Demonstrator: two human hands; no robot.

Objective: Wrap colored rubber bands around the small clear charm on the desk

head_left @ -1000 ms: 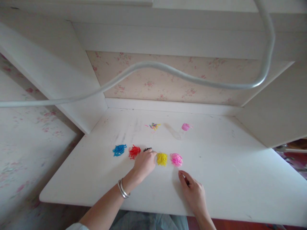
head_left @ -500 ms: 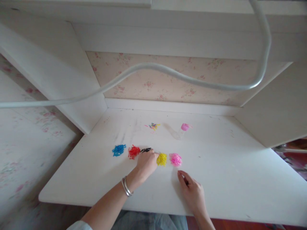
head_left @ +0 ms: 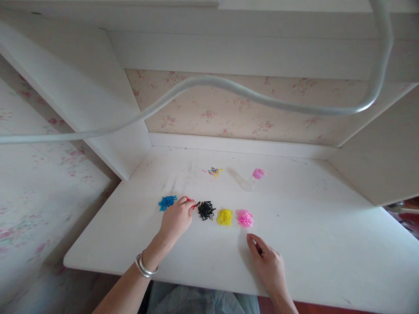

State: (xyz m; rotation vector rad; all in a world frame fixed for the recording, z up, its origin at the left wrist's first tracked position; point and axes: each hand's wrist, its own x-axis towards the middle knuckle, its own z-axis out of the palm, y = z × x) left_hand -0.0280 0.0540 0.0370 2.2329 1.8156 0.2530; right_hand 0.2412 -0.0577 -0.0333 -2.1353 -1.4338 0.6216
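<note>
My left hand (head_left: 178,216), wearing silver bangles (head_left: 145,267), is closed with its fingertips down at the pile of red rubber bands (head_left: 190,201), covering most of it. A dark strand lies close to those fingertips; whether they pinch it is unclear. To the left sits a blue rubber band pile (head_left: 166,203). Rightward follow black rubber bands (head_left: 206,210), yellow ones (head_left: 224,216) and pink ones (head_left: 245,218). My right hand (head_left: 267,264) rests just in front of the pink pile, thumb and forefinger pinched together; anything between them is too small to make out.
Farther back lie a small heap of mixed-colour bands (head_left: 214,171) and a clear container with a pink top (head_left: 258,174). A thick white cable (head_left: 209,81) crosses in front of the view. White side panels flank the white desk (head_left: 314,235).
My left hand has moved left from between the black and yellow piles to the red pile, uncovering the black bands. My right hand stays pinched near the pink pile. The view has shifted slightly.
</note>
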